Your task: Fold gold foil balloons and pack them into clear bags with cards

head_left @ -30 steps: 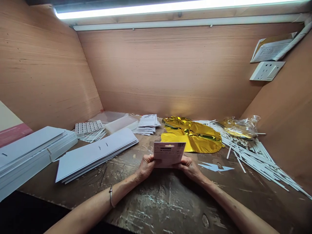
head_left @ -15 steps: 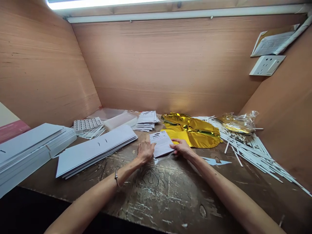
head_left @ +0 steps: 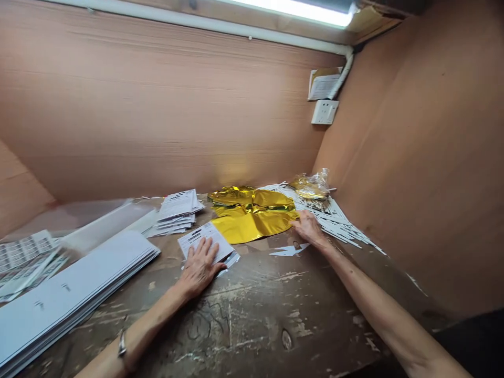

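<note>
My left hand [head_left: 201, 265] lies flat with fingers spread on a white printed card in a clear plastic bag [head_left: 205, 234], pressing it to the table. The card has a hang slot at its top, and the clear bag edge sticks out below it. To the right, my right hand [head_left: 309, 227] has its fingers closed on the right edge of a flat gold foil balloon [head_left: 252, 226]. Part of those fingertips is hidden. The foil lies creased and layered just behind the card.
Behind my left hand is a pile of printed cards [head_left: 177, 205]. Long white card stacks [head_left: 79, 294], label sheets [head_left: 27, 252] and clear bags [head_left: 106, 220] lie left. White sticks [head_left: 342, 226], a plastic-wrapped gold bundle [head_left: 311, 186] and a pale cut-out [head_left: 289, 250] are right.
My right hand has let go of the bagged card and moved right to the foil balloon's edge. My left hand has flattened onto the card. The view has turned right.
</note>
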A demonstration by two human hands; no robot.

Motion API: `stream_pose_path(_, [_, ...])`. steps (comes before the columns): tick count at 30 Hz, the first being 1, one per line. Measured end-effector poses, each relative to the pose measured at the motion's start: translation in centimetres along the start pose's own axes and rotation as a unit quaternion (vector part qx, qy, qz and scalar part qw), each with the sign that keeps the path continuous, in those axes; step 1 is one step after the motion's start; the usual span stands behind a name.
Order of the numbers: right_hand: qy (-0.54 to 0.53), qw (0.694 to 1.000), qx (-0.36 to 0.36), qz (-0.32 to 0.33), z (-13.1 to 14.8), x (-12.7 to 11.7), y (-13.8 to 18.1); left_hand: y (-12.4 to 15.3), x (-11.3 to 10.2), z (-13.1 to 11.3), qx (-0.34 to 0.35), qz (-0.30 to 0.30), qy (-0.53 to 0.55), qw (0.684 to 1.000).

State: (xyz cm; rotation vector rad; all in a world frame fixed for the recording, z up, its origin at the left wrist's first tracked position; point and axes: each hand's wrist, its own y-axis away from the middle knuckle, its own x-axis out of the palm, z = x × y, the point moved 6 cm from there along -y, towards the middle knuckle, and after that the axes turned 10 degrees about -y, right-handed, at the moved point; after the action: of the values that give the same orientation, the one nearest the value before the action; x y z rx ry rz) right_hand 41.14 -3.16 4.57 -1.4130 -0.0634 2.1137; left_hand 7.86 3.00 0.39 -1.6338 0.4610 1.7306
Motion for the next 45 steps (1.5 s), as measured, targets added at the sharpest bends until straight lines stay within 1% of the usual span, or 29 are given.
stream_pose_path(1, [0.065, 0.997, 0.035, -0.026, -2.7, -1.2, -0.2, 0.0, 0.1, 0.0, 0.003, -0.003, -0.008, 1.000])
stream_pose_path(2, [0.119, 0.990, 0.064, -0.038, -5.1, -2.0, -0.3, 0.0, 0.1, 0.0, 0.007, -0.006, -0.015, 1.000])
stream_pose_path(3, [0.156, 0.983, 0.084, -0.037, -7.1, -2.5, -0.3, 0.0, 0.2, 0.0, 0.012, -0.009, -0.020, 1.000])
stream_pose_path(5, [0.189, 0.978, 0.093, -0.010, -9.6, -2.5, -0.2, -0.1, 0.2, -0.2, 0.021, -0.015, -0.027, 0.999])
stream_pose_path(7, [0.189, 0.978, 0.083, 0.011, -10.6, -2.0, -0.3, -0.1, 0.1, -0.3, 0.029, -0.024, -0.031, 0.999])
stream_pose_path(8, [0.187, 0.979, 0.081, 0.011, -10.7, -1.8, -0.3, -0.2, -0.1, -0.3, 0.033, -0.029, -0.031, 0.999])
stream_pose_path(11, [0.188, 0.980, 0.073, 0.002, -10.0, -1.7, -0.3, -0.1, -0.8, -0.3, 0.053, -0.035, -0.023, 0.998])
stream_pose_path(13, [0.195, 0.979, 0.057, -0.011, -9.2, -2.1, -0.2, -0.1, -1.3, -0.4, 0.066, -0.028, -0.021, 0.997])
stream_pose_path(15, [0.194, 0.979, 0.041, -0.040, -8.2, -2.8, -0.1, -0.1, -1.7, -0.6, 0.078, -0.013, -0.026, 0.997])
stream_pose_path(17, [0.143, 0.987, 0.025, -0.067, -6.6, -3.4, -0.2, -0.1, -2.0, -0.7, 0.083, 0.004, -0.031, 0.996])
stream_pose_path(18, [0.086, 0.994, 0.017, -0.066, -5.5, -3.4, -0.2, -0.1, -2.2, -0.8, 0.084, 0.012, -0.035, 0.996])
stream_pose_path(19, [0.005, 0.999, 0.011, -0.049, -4.2, -3.2, -0.2, -0.1, -2.3, -0.8, 0.084, 0.020, -0.040, 0.995])
stream_pose_path(20, [-0.095, 0.995, 0.004, -0.018, -2.5, -2.9, 0.0, -0.2, -2.5, -0.9, 0.082, 0.029, -0.046, 0.995])
stream_pose_path(21, [-0.203, 0.979, -0.004, 0.023, -0.5, -2.4, 0.3, -0.3, -2.8, -0.8, 0.079, 0.036, -0.049, 0.995])
stream_pose_path(22, [-0.309, 0.949, -0.010, 0.068, 1.9, -2.0, 0.7, -0.4, -3.1, -0.8, 0.074, 0.043, -0.050, 0.995])
stream_pose_path(23, [-0.401, 0.909, -0.017, 0.110, 4.4, -1.7, 1.2, -0.5, -3.5, -0.7, 0.068, 0.049, -0.047, 0.995])
stream_pose_path(24, [-0.470, 0.872, -0.024, 0.136, 6.8, -1.8, 1.8, -0.7, -4.0, -0.5, 0.060, 0.053, -0.041, 0.996])
stream_pose_path(25, [-0.520, 0.841, -0.035, 0.143, 9.1, -2.1, 2.4, -0.9, -4.4, -0.3, 0.051, 0.057, -0.034, 0.996])
stream_pose_path(27, [-0.583, 0.802, -0.071, 0.106, 12.9, -3.5, 3.2, -1.3, -5.3, 0.2, 0.039, 0.061, -0.021, 0.997])
stream_pose_path(29, [-0.614, 0.780, -0.107, 0.050, 15.5, -4.8, 3.8, -1.7, -5.9, 0.6, 0.038, 0.062, -0.012, 0.997])
stream_pose_path(31, [-0.623, 0.771, -0.128, 0.018, 17.0, -5.4, 4.4, -2.1, -6.4, 0.8, 0.040, 0.060, -0.005, 0.997])
stream_pose_path(35, [-0.619, 0.771, -0.151, 0.017, 18.4, -4.6, 5.3, -2.4, -6.9, 1.0, 0.028, 0.059, 0.001, 0.998])
stream_pose_path(37, [-0.595, 0.785, -0.169, 0.014, 18.7, -3.9, 5.8, -2.4, -7.0, 1.0, 0.025, 0.061, -0.003, 0.998])
stream_pose_path(42, [-0.460, 0.856, -0.234, -0.018, 18.9, -2.6, 6.8, -2.6, -6.9, 1.1, 0.030, 0.052, -0.016, 0.998])
stream_pose_path(44, [-0.413, 0.867, -0.279, -0.014, 19.1, -1.9, 7.1, -2.6, -6.9, 1.2, 0.026, 0.053, -0.014, 0.998])
stream_pose_path(45, [-0.397, 0.866, -0.305, -0.003, 19.3, -1.5, 7.2, -2.6, -6.9, 1.2, 0.024, 0.052, -0.013, 0.998])
